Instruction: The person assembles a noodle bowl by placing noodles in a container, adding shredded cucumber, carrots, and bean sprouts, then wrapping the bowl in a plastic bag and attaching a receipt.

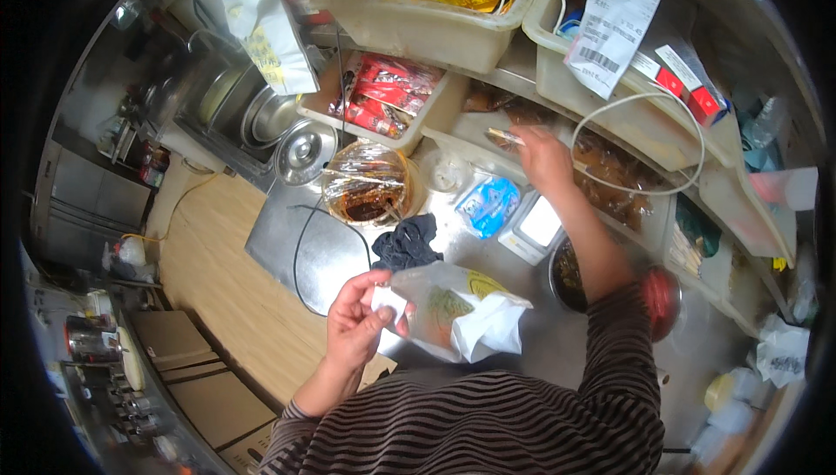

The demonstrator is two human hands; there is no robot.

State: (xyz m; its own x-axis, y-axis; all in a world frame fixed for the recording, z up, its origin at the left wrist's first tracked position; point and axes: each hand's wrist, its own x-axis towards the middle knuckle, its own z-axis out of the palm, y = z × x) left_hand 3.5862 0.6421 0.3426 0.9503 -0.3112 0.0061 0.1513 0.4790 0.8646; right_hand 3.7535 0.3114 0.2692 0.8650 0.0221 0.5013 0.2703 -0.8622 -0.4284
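My left hand [355,323] is closed at the edge of a clear plastic bag [424,336], with a small white piece [388,302] under the thumb. Green and orange contents show through the bag, which has yellow print and a white part on its right. My right arm reaches forward over the table. Over a shallow tray of brown wrapped packets [610,205], my right hand [547,161] pinches a small, slim, light-coloured thing [505,138], too small to name. A dark crumpled cloth [406,242] lies just beyond the bag.
Beyond the cloth stand a foil-covered tub of dark sauce [366,183], a blue packet [489,207] and a white box [533,229]. A bin of red packets [387,96] is behind. A white cable loop [601,107] and long receipt [620,18] hang near my right arm.
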